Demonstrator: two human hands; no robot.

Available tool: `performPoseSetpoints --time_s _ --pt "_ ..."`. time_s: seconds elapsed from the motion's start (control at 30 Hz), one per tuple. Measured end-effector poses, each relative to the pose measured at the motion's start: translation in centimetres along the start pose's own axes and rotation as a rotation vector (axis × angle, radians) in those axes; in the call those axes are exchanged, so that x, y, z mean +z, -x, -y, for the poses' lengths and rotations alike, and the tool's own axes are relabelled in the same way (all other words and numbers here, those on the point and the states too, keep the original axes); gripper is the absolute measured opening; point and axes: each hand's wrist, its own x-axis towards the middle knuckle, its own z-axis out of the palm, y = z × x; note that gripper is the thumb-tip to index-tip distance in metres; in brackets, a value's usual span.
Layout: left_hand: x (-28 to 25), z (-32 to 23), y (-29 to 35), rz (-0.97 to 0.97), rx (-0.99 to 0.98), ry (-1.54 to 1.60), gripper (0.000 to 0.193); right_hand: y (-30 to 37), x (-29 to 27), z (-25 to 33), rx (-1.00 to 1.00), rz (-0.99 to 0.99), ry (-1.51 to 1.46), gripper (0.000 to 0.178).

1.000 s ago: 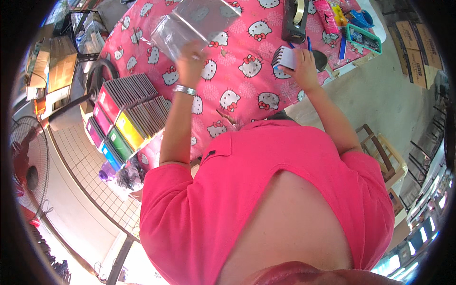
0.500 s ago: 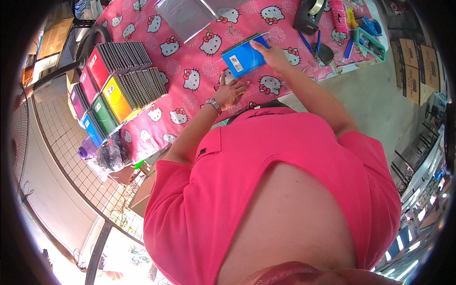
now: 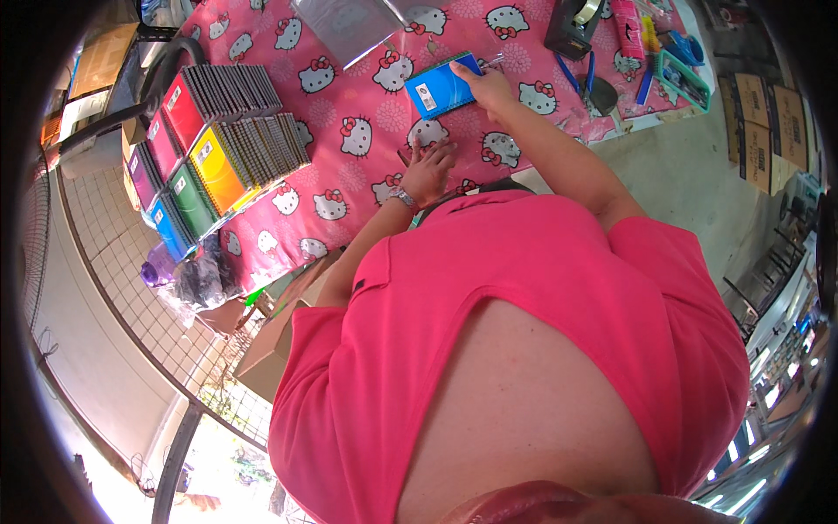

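Observation:
A blue spiral-bound notebook (image 3: 443, 87) with a white label lies tilted over the pink patterned tablecloth. My right hand (image 3: 489, 93) grips it by its right end, thumb on the cover and the other fingers mostly hidden. Nearer to me, my left hand (image 3: 426, 173), with a watch at the wrist, rests at the cloth with its fingers apart. A small dark sliver shows beside its fingers; what it is, I cannot make out. Clear plastic sleeves (image 3: 349, 31) lie beyond the notebook.
Stacked spiral notebooks (image 3: 209, 166) in several colours stand at the table's left. A tape dispenser (image 3: 572, 28), blue-handled pliers (image 3: 589, 77) and a green tray (image 3: 683, 80) occupy the far right. Cardboard boxes (image 3: 768, 131) stand beyond the right edge.
The blue notebook in my right hand has moved farther away and turned flatter, more level across the view. My left hand has shifted slightly, staying near the table's front edge.

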Motion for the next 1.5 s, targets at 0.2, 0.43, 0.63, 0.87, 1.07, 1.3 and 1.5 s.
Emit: performPoseSetpoints --time_s 0.2,0.43,0.63,0.87,1.07,1.3,1.5 --pt "-1.2 -0.5 -0.4 -0.038 -0.153 0.14 0.016 2.0 -0.6 2.6 -0.119 -0.128 0.536 0.081" --pt "-6.3 -1.4 -1.9 -0.343 -0.5 0.772 0.009 4.8 -3.3 5.1 -0.732 -0.178 0.632 0.078" --pt "-6.9 2.7 -4.2 -0.549 -0.662 0.922 0.011 3.2 -4.6 5.5 -1.033 0.327 1.311 0.024" --pt "-8.1 -1.8 -5.4 -0.469 -0.491 -0.095 0.024 -1.3 -4.0 7.9 -0.866 0.589 1.061 0.01" --pt "-1.9 -3.3 -7.0 -0.136 -0.27 -0.343 0.064 -2.9 -3.2 8.1 -0.912 0.713 1.025 0.012" --pt "-2.0 -3.8 -7.8 -0.118 -0.31 -0.319 0.065 -7.9 -0.8 9.6 -0.909 0.332 0.769 0.034" --pt "-3.0 -2.4 -8.5 -0.247 -0.288 -0.264 0.044 -7.4 0.4 10.2 -1.171 0.202 1.253 0.038"
